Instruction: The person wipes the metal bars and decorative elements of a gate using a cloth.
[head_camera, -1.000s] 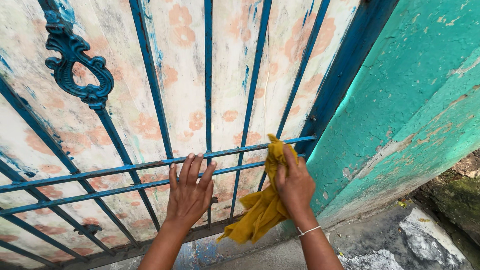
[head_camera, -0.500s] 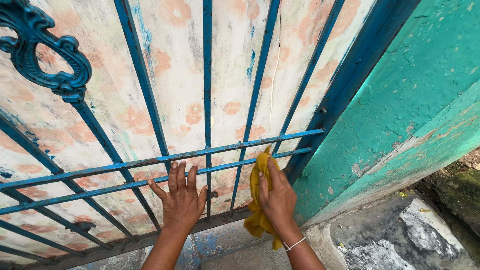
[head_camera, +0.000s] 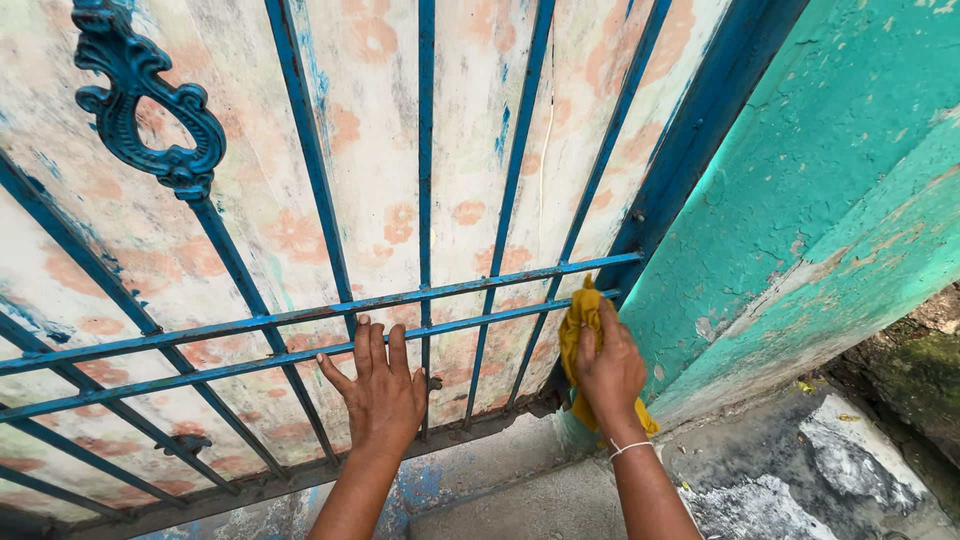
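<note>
Two hands show at the bottom of the frame, both raised against a blue metal gate (head_camera: 420, 200). The left hand (head_camera: 385, 395), lower centre, lies flat with its grip apart: five fingers spread, palm on the faded flowered panel behind the bars, fingertips touching the lower of two cross rails (head_camera: 300, 355). The right hand (head_camera: 610, 370), lower right of centre, has its grip clamped on one yellow cloth (head_camera: 580, 320), pressing it to the gate at the right end of that same lower rail, close by the gate's thick blue edge post (head_camera: 700, 130). Part of the cloth sticks up above the fingers and part hangs below the wrist, which wears one thin white band (head_camera: 630, 448).

Two cross rails run side by side across the middle of the frame, rising slightly toward the right. About five slim upright bars cross them, fanning out toward the top. One curled iron ornament (head_camera: 150, 110) sits at the upper left.

Right of the edge post stands one teal wall (head_camera: 850, 200) with peeling paint; the cloth hand is just beside the corner where gate and wall meet, so it has little room on its right. Between the two hands one upright bar and a clear stretch of panel lie open. Below, a grey concrete floor (head_camera: 780, 480) fills the lower right, with a mossy stone (head_camera: 920, 370) at the far right edge.
</note>
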